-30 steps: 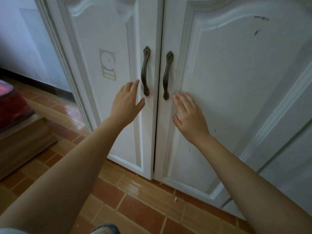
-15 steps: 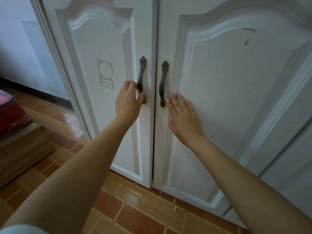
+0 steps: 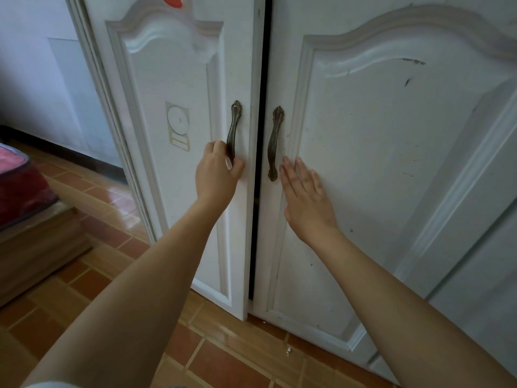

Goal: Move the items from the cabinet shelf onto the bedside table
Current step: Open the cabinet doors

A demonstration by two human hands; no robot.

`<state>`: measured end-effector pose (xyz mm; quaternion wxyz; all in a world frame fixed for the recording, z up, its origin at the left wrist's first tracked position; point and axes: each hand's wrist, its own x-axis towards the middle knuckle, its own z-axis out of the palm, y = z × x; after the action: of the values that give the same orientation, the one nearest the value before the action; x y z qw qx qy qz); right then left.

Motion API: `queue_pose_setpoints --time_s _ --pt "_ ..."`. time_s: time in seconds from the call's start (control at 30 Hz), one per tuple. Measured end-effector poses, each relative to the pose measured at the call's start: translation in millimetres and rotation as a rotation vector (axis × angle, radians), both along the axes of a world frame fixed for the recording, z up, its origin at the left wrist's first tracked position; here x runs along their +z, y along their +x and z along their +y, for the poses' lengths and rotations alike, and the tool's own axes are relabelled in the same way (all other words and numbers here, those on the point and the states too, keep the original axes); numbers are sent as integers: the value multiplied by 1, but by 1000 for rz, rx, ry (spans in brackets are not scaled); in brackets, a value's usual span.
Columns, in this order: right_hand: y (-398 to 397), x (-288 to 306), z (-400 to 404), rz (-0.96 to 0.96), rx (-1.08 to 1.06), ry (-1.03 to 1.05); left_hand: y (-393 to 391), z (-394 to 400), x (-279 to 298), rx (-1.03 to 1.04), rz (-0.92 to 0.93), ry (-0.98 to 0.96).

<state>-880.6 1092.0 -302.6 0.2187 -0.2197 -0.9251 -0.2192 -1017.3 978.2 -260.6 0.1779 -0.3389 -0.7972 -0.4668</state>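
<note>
Only the very first bit of the job is under way. The left handle [image 3: 234, 130] is held by the left hand [image 3: 216, 175], with the fingers curled round its lower end. The left door [image 3: 179, 163] is pulled out a little, so a dark gap is seen beside that handle. The right hand [image 3: 306, 200] is laid flat, fingers spread, on the right door [image 3: 377, 177], just right of the right handle [image 3: 275, 142]. The shelf and its items are hidden behind the doors, so nothing has been moved. No bedside table can be made out.
</note>
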Motion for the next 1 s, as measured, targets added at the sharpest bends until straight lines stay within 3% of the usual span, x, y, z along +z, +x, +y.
queue_pose_setpoints --time_s 0.27,0.43,0.5,0.67,0.8,1.0 --pt "0 2 -6 -10 28 -141 0 -32 -1 -39 -4 34" --pt "2 -26 -32 180 226 -307 -4 -52 3 -97 48 -24" --pt "2 -38 -45 181 307 -475 -4 -58 2 -97 56 -24" --pt "-6 -54 -67 -2 338 -1122 -5 -76 2 -86 104 -53" --pt "-11 -61 -82 -27 381 -1308 -3 -94 1 -69 131 -50" --pt "-15 -59 -106 -21 430 -1404 -4 -128 -1 -36 125 -43"
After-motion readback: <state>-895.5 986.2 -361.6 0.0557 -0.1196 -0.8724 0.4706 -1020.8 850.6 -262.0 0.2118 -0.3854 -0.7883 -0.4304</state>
